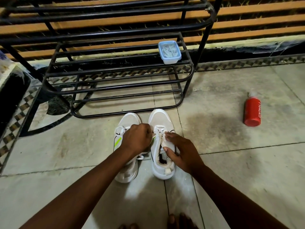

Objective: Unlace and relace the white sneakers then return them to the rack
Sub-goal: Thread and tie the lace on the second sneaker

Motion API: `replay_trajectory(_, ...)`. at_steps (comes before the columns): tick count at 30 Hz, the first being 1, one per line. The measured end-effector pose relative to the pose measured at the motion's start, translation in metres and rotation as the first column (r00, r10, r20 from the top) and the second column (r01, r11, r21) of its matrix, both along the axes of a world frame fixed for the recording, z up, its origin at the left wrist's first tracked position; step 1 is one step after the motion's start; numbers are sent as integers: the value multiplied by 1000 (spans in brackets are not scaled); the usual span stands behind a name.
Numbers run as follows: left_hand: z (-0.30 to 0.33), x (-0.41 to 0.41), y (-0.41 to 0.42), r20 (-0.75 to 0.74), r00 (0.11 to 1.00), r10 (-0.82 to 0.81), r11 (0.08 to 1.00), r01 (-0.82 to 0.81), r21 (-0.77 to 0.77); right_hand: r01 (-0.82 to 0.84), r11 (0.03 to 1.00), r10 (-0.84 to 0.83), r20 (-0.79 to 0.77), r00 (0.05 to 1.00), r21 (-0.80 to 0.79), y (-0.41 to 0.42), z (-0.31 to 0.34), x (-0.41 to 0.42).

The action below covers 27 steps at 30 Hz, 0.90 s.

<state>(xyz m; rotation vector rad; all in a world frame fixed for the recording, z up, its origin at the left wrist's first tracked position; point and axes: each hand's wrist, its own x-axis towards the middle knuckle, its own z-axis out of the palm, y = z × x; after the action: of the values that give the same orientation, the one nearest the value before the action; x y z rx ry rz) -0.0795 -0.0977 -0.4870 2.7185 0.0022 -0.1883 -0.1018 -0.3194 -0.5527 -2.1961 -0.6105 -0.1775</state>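
Two white sneakers stand side by side on the floor, toes toward the black metal rack. The left sneaker has a lime mark on its side and is partly hidden under my left forearm. My left hand reaches across it with fingers curled, pinching the white lace of the right sneaker. My right hand holds the right sneaker at its tongue and collar, thumb on the tongue. The lace is threaded only near the toe end of the right sneaker.
A pale blue lidded plastic box sits on the rack's upper shelf at the right. A red bottle lies on the tiled floor to the right. My toes show at the bottom edge. A larger black rack stands behind.
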Motion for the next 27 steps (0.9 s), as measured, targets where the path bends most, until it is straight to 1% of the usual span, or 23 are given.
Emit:
replay_trajectory(4,5,1,-4,-27,1000,2,998,-1,58,3,1000,-3,-21,1000,13,2,-1,-5)
replay_trajectory(6,8,3,-7,-85,996,-8,997,15,80,14,999,-13,-45,999,33,3,-2,-6)
replay_trajectory(9,12,6,-9,-197,979,-52,997,61,41,12,999,-11,-50,999,32,5,-3,-6)
replay_trajectory(11,15,7,-13,-231,971,-63,997,69,16,9,1000,-8,-44,999,21,4,-2,-6)
replay_trajectory(16,14,1,-19,-211,977,23,1000,-21,11,-14,1000,15,-33,999,12,1,3,-3)
replay_trajectory(19,15,-1,-18,-197,980,18,993,6,120,-15,1000,15,12,1000,-6,-3,4,3)
replay_trajectory(22,16,3,-16,-145,989,-33,986,56,159,-8,999,9,23,1000,-51,-5,4,6)
replay_trajectory(25,24,11,-11,-157,986,-53,989,74,127,-21,998,21,0,1000,-63,-5,5,6)
replay_trajectory(27,33,17,-5,-166,985,-55,994,70,87,-28,999,27,-21,999,-24,-6,10,6)
